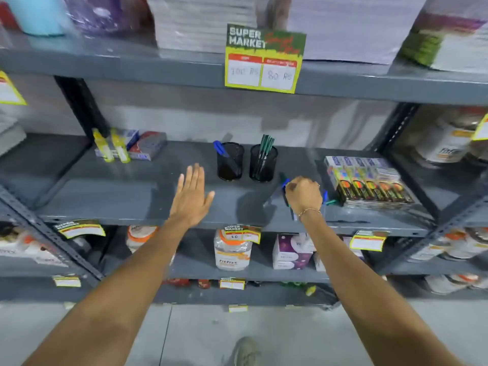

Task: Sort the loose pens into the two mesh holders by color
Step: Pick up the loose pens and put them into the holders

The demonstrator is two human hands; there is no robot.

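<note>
Two black mesh holders stand side by side on the grey middle shelf [132, 196]. The left holder [230, 162] has blue pens [221, 149] leaning out of it. Green pens [266, 149] stand in the right holder [263, 163]. My left hand [191, 196] hovers flat and open over the shelf, left of the holders, with nothing in it. My right hand [303, 196] is closed over loose pens [285, 184] lying right of the holders; a blue cap and green tips stick out around the fist. Which pen it grips is hidden.
A stack of colourful boxes [369, 180] lies right of my right hand. Yellow packets and small boxes [126, 146] sit at the shelf's back left. A price sign [264, 59] hangs from the shelf above. Jars [232, 249] fill the shelf below.
</note>
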